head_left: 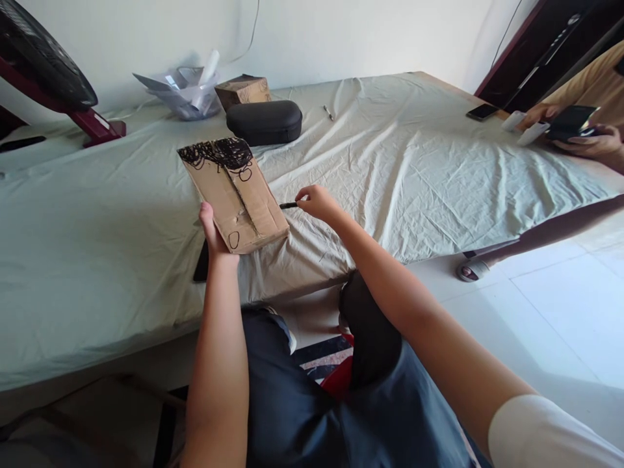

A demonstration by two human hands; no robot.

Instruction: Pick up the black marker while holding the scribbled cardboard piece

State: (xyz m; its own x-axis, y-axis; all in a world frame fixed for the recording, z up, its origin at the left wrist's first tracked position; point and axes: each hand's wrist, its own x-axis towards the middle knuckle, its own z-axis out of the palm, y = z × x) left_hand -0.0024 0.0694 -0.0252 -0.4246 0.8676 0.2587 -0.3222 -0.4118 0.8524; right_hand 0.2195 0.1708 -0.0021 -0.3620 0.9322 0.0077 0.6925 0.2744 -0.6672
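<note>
My left hand (215, 234) grips a brown cardboard box (238, 205) at its near left corner, thumb along the side, holding it tilted over the bed-like table. Black scribble covers the box's far end, and small drawn loops show near the scribble and at the near corner. A taped seam runs down the middle of the face. Just right of the box, my right hand (318, 203) pinches a thin black pen (288, 205). The pen's far end lies close to the box's right side; whether it touches cannot be made out.
A pale cloth (365, 162) covers the table. Behind the box are a black case (264, 122), a small carton (246, 91), a clear plastic basket (188, 97) and a fan (100, 127). A pen (328, 113) and phone (482, 112) lie farther right. Another person's hands (597, 143) hold a dark object.
</note>
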